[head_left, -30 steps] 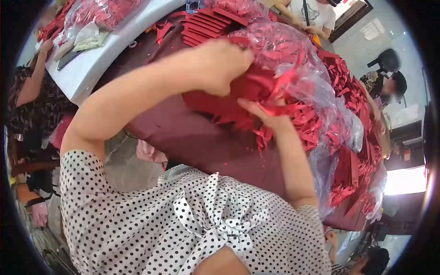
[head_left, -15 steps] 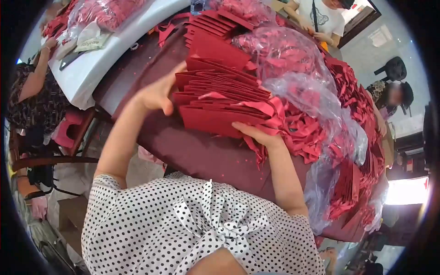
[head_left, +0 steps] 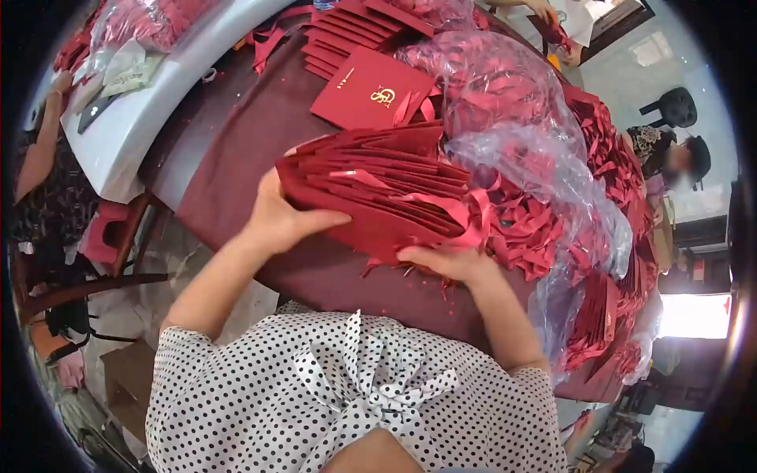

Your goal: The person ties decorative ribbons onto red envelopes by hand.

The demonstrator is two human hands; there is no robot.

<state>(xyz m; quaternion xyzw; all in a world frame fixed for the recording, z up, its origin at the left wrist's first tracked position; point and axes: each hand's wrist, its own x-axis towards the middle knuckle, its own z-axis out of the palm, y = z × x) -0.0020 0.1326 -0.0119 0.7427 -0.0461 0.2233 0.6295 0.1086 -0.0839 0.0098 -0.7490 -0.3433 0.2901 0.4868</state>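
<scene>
A thick stack of flat red paper gift bags (head_left: pixel 371 197) with pink-red ribbon handles is held between my two hands above the table. My left hand (head_left: pixel 284 217) is closed round its left end, thumb on the near face and the other fingers mostly hidden behind. At the lower right, my right hand (head_left: pixel 445 262) grips the stack, its thumb on the near bag and its fingers underneath out of sight. Just beyond lies a single red bag (head_left: pixel 367 87) with gold lettering. A fanned row of red bags (head_left: pixel 351 31) lies behind that one.
Loose red ribbons (head_left: pixel 524 236) and clear plastic wrapping (head_left: pixel 544 162) cover the right of the dark red tablecloth (head_left: pixel 229 173). More red bags (head_left: pixel 599 311) are piled at the far right. A white table (head_left: pixel 118 162) stands at left. Other people sit or stand around.
My left hand has closed on the left end of the stack, where it was apart before. The stack has come nearer to me, uncovering the gold-lettered bag behind it.
</scene>
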